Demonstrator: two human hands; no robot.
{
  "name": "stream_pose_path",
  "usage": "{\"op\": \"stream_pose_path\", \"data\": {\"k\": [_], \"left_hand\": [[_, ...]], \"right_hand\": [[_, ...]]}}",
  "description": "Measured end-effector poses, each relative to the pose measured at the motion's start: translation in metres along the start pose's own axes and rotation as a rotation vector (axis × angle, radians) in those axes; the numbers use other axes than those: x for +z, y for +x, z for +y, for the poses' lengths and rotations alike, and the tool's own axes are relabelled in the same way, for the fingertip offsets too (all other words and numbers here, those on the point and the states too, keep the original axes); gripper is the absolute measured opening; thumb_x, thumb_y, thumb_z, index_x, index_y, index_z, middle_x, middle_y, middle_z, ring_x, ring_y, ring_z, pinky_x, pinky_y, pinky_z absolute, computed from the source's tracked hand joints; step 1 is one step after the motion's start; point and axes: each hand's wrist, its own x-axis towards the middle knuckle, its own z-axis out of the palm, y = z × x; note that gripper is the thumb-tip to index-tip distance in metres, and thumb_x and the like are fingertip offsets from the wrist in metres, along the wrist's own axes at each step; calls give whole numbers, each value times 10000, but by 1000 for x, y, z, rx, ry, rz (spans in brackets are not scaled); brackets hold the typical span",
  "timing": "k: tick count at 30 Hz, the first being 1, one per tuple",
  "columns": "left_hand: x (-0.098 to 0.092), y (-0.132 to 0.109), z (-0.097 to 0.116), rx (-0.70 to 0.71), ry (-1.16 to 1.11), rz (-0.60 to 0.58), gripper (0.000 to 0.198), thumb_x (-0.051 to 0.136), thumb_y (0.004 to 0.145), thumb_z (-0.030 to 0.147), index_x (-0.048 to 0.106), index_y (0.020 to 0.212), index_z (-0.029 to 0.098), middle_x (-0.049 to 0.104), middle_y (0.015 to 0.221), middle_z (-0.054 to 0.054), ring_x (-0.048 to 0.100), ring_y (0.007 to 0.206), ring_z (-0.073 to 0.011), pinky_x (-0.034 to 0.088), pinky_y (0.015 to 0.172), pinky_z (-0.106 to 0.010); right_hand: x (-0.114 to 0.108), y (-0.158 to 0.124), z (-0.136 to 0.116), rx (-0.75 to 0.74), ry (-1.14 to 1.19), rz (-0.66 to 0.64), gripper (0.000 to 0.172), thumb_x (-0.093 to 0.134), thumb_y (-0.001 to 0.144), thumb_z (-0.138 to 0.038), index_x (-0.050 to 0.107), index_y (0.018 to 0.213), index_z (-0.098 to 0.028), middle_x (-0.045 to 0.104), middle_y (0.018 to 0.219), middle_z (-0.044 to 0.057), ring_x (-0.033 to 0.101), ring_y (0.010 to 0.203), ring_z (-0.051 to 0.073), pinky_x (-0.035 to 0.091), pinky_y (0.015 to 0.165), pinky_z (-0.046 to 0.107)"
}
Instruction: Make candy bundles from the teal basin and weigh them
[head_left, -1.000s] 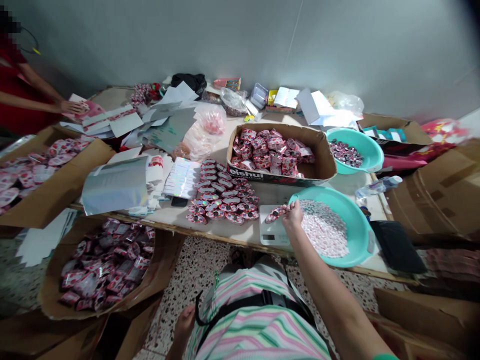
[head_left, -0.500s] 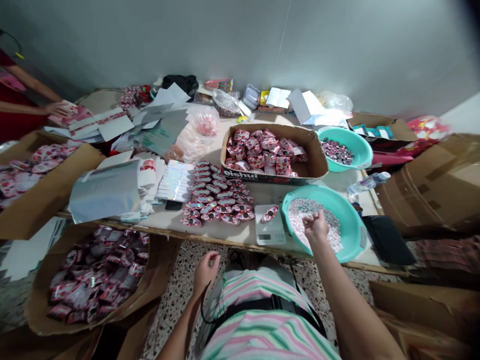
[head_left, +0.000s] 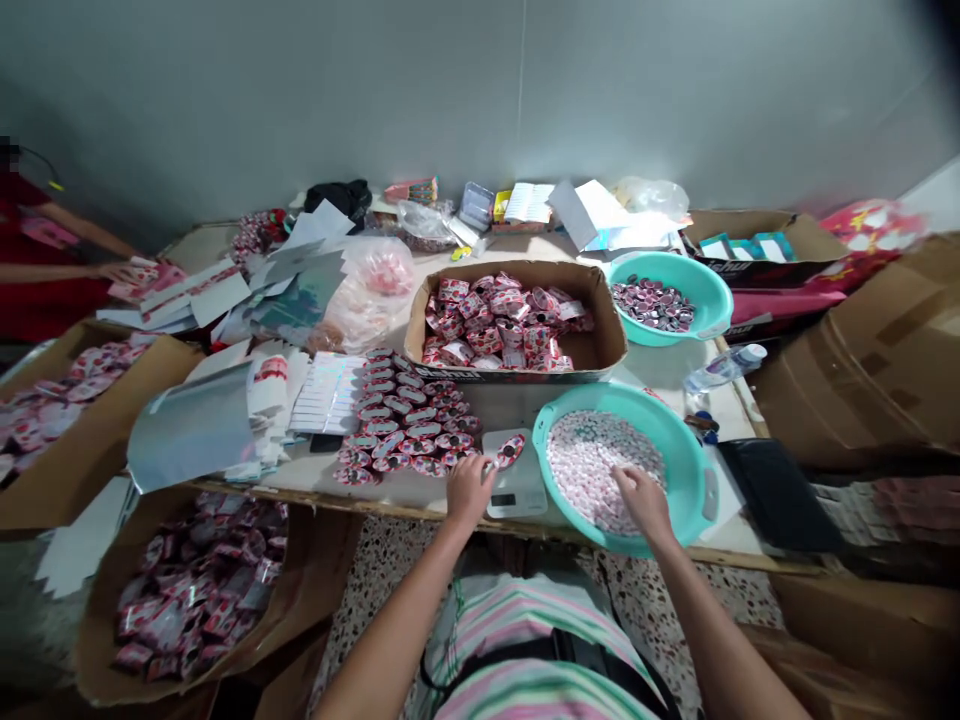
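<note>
2 bsns (head_left: 684, 455) (teal), 1 scale (head_left: 521, 485)

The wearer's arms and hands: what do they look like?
The left hand and right hand are ungloved, and the forearms show no sleeves. Rings can't be made out. A pink, green and white striped top is worn with a black belt.

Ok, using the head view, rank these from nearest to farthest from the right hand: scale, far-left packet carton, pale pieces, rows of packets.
1. Pale pieces: in the turquoise basin, right at the right hand.
2. Scale: just left of the basin.
3. Rows of packets: left of the scale.
4. Far-left packet carton: at the picture's left edge.
</note>
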Motion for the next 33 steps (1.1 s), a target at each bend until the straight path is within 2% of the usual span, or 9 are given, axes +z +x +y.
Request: {"op": "stream_pose_path", "data": {"k": [4, 8, 13, 17, 21, 25, 29, 33], "left_hand": [[7, 6, 6, -14, 62, 2, 128, 531, 864, 272, 611, 954, 230, 652, 945, -32, 565, 922, -200, 422, 816, -314], [6, 8, 11, -38, 70, 14, 141, 528, 863, 270, 603, 973, 224, 653, 955, -28, 562, 921, -195, 417, 814, -305], [3, 12, 19, -39, 151, -7, 113, 538, 849, 236, 621, 924, 219, 645, 947, -32, 557, 944, -199, 403, 840, -314], [-1, 18, 27, -42, 231, -52, 119, 537, 848, 227, 637, 912, 218, 646, 935, -37, 557, 944, -206, 398, 837, -323], [-4, 26, 28, 3, 301, -112, 107, 557, 837, 221, 633, 911, 208, 639, 935, -36, 540, 943, -212, 397, 832, -329], [-7, 32, 27, 65, 305, -142, 92, 544, 853, 239, 627, 862, 199, 624, 903, -40, 529, 917, -208, 404, 807, -324], [-4, 36, 32, 92, 236, -65, 111, 527, 871, 265, 618, 861, 202, 629, 914, -47, 517, 930, -213, 407, 824, -344], [6, 39, 41, 44, 200, -10, 100, 551, 859, 285, 600, 892, 205, 606, 947, -54, 505, 957, -217, 405, 854, -361]], "right_hand": [[1, 2, 15, -123, -37, -16, 430, 394, 836, -489, 670, 806, -160, 691, 895, 124, 609, 868, 267, 410, 804, 360], [2, 11, 25, -206, -47, -46, 393, 395, 860, -457, 652, 799, -166, 684, 845, 114, 610, 830, 255, 414, 803, 366], [6, 31, 28, -329, -100, -16, 332, 403, 875, -406, 640, 821, -181, 668, 862, 107, 590, 837, 244, 420, 801, 362], [16, 47, 26, -419, -183, 17, 305, 415, 879, -352, 634, 957, -155, 638, 961, 129, 564, 920, 246, 418, 854, 362], [27, 55, 26, -432, -273, -16, 341, 420, 877, -328, 603, 1084, -127, 606, 1070, 148, 538, 988, 259, 416, 881, 364], [32, 51, 31, -415, -276, -46, 367, 417, 879, -348, 596, 1107, -122, 595, 1111, 152, 524, 1032, 261, 403, 919, 363], [27, 44, 36, -412, -207, -30, 390, 422, 874, -378, 586, 1117, -121, 587, 1121, 156, 521, 1056, 257, 398, 942, 366], [12, 40, 36, -397, -154, 10, 378, 410, 879, -393, 585, 1094, -136, 598, 1109, 152, 532, 1054, 260, 398, 952, 403]]}}
